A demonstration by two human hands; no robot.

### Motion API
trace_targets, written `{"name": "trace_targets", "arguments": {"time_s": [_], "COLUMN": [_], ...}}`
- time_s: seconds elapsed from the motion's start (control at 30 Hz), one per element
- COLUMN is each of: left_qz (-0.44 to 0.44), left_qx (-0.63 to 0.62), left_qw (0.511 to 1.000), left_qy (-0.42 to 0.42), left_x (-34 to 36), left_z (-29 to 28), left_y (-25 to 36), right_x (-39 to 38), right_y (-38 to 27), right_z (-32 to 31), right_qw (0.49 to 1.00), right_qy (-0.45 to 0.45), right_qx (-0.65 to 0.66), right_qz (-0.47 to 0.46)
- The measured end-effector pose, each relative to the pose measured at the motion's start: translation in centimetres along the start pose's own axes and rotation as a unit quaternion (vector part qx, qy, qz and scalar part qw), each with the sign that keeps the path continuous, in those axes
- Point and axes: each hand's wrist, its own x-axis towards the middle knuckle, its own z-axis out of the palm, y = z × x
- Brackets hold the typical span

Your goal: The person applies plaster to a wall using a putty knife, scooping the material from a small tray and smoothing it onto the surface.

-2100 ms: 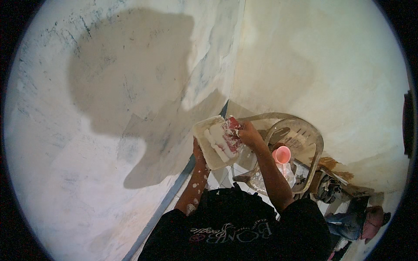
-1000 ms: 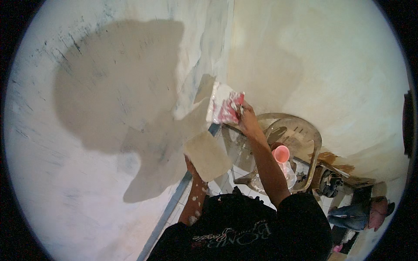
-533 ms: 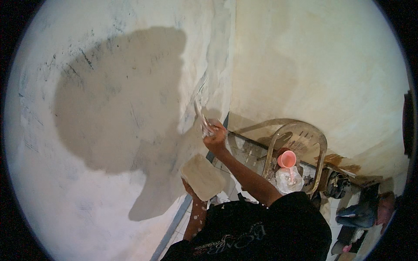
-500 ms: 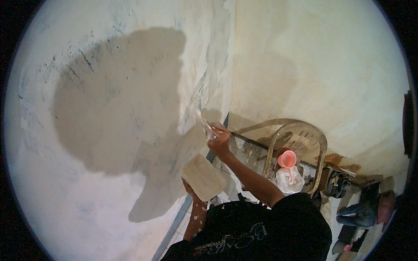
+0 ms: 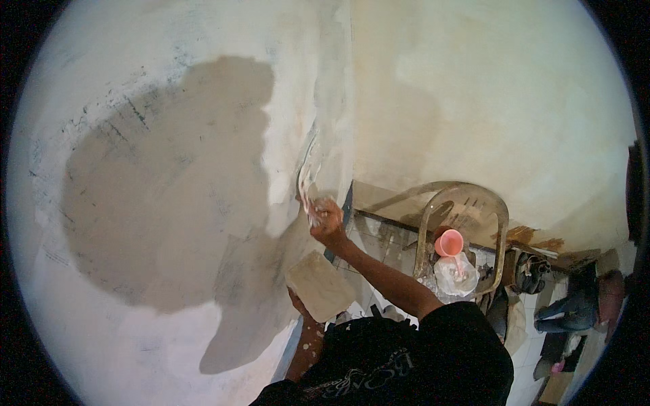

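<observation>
My right hand (image 5: 328, 220) is closed round a putty-smeared putty knife (image 5: 307, 193), whose far end is at the white wall (image 5: 291, 162) close to the corner. Its handle is mostly hidden by my fingers. Wet grey-white putty (image 5: 330, 122) runs up that wall beside the corner in a tall streaky band. Lower down, my left hand (image 5: 299, 304) grips the edge of a square, putty-coated board (image 5: 320, 285), held out in front of my body. Most of the left fingers are behind the board.
To the right stands a stained plastic chair (image 5: 501, 223) bearing a pink cup (image 5: 449, 243) and a clear plastic bag (image 5: 456, 276) with whitish stuff. A cream wall (image 5: 474, 101) rises behind it. Dark bags (image 5: 531, 274) and clothes (image 5: 572, 311) lie farther right on the tiled floor.
My right hand has moved slightly down and left along the wall with the putty knife, which now stands more upright. The board sits a little lower in view; the view has shifted slightly.
</observation>
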Motion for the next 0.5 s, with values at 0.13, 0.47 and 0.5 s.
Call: {"name": "trace_targets", "arguments": {"time_s": [0.13, 0.47, 0.5], "left_qz": [-0.005, -0.001, 0.005], "left_qx": [0.007, 0.006, 0.006], "left_qw": [1.000, 1.000, 1.000], "left_qy": [-0.018, -0.001, 0.004], "left_x": [-0.2, -0.2, -0.4], "left_z": [0.8, -0.7, -0.9], "left_y": [0.5, -0.2, -0.2], "right_x": [-1.0, 3.8, 3.1], "right_y": [0.1, 3.0, 2.2], "right_z": [-4.1, 2.8, 2.6], "right_qw": [0.976, 0.996, 0.998], "right_qy": [-0.132, 0.064, 0.058], "right_qx": [-0.030, 0.004, 0.018], "right_qz": [0.173, 0.064, 0.024]}}
